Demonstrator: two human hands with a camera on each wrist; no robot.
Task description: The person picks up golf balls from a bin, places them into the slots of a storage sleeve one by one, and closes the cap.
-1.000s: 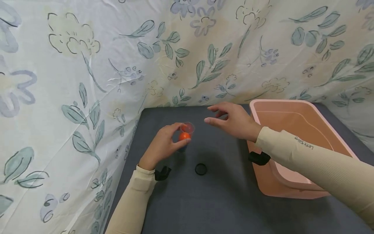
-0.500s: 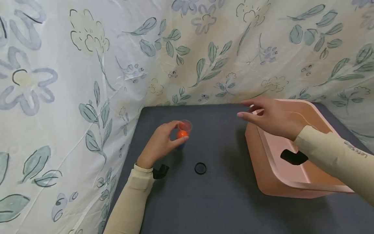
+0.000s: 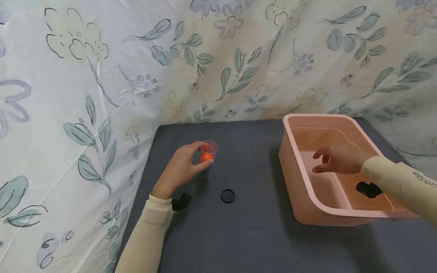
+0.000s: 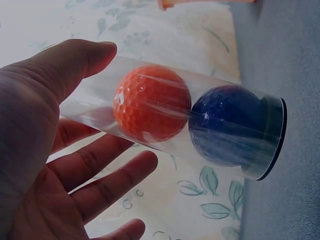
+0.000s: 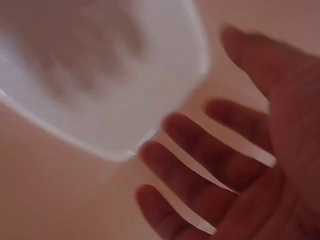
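Observation:
My left hand [image 3: 181,165] grips a clear plastic tube [image 4: 102,85] near its open top, thumb on one side and fingers on the other. Inside the tube an orange golf ball [image 4: 152,103] sits above a dark blue golf ball [image 4: 227,125]. The tube stands upright, its dark-rimmed base [image 4: 280,137] down at the table. My right hand [image 3: 341,156] is inside the pink bin [image 3: 300,172], fingers loosely bent and apart, holding nothing. The right wrist view shows its spread fingers over the bin's pale, blurred interior.
A black round cap [image 3: 227,196] lies on the dark grey table [image 3: 252,235] between the tube and the bin. Floral cloth [image 3: 252,64] hangs behind the table and along its left side.
My right hand has moved from near the tube to the right, over the bin's rim and down into the bin. The left hand keeps its hold on the tube.

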